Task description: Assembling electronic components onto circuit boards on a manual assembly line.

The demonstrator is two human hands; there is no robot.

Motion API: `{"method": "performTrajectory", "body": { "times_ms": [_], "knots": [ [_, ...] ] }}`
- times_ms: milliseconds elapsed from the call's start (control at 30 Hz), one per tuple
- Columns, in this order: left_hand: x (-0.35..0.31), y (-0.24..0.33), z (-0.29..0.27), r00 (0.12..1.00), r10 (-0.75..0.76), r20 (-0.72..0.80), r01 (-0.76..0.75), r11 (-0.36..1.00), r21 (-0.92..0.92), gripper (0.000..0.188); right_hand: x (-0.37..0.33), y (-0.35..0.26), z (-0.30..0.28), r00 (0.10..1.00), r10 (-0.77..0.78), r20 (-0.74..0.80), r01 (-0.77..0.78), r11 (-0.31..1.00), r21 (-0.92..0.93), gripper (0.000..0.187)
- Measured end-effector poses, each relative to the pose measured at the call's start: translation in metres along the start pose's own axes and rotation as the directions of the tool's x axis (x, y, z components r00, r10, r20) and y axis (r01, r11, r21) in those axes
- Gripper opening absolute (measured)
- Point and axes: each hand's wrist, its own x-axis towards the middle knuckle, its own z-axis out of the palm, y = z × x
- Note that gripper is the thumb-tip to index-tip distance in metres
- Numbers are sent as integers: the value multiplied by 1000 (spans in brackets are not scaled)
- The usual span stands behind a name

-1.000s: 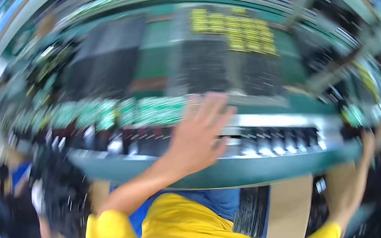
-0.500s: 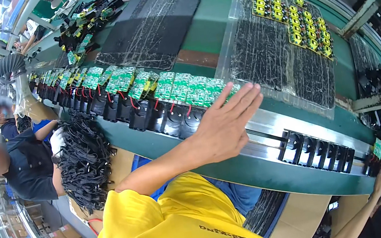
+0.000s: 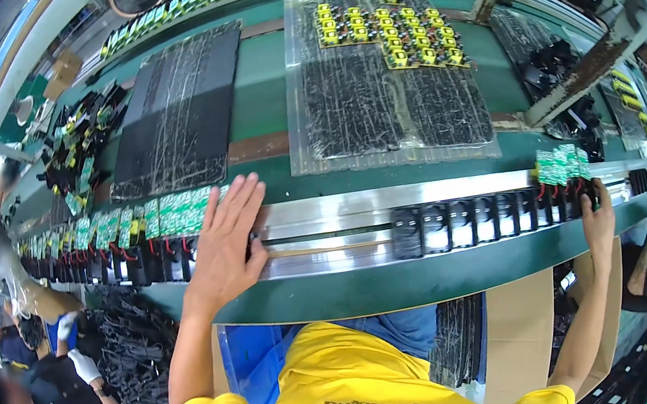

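Observation:
My left hand [image 3: 225, 246] lies with fingers outstretched and close together at the right end of a long row of black plastic cases [image 3: 140, 263]. Green circuit boards [image 3: 183, 212] stand over these cases, joined by red wires. At the right end of a second, shorter row of black cases [image 3: 461, 223], my right hand [image 3: 599, 219] has its thumb and fingers around the last case [image 3: 587, 192]. Several green boards [image 3: 560, 164] rise above that end; the rest of this row shows no boards. Both rows sit on a shiny metal rail [image 3: 325, 210].
Beyond the rail, a dark mat [image 3: 377, 110] carries yellow-and-black components [image 3: 415, 33]. Another dark mat [image 3: 175, 107] lies left of it. A rusty metal post [image 3: 588, 70] slants at right. A co-worker [image 3: 51, 393] in white gloves is beside heaped black cables [image 3: 132, 348].
My view has turned to the right. The right hand's boarded cases now meet the shorter row, where a gap was before. My left hand stays flat by the long row's end.

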Motion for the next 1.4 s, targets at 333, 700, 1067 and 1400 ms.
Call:
{"method": "performTrajectory", "body": {
  "times_ms": [333,700,1067,1400],
  "knots": [
    [163,-13,-23,977,169,-131,-170,985,1,58,-52,-156,-31,982,155,-112,-177,956,-234,58],
    [512,-96,153,977,-27,-211,78,969,236,68,48,-305,-43,838,-492,236,539,815,-213,62],
    [470,-85,160,999,26,-32,-22,993,115,62,146,-333,140,613,-587,529,776,572,-265,74],
    [308,-10,168,975,61,-213,-54,998,39,59,140,-349,130,657,-536,530,738,600,-309,67]
  ]
}}
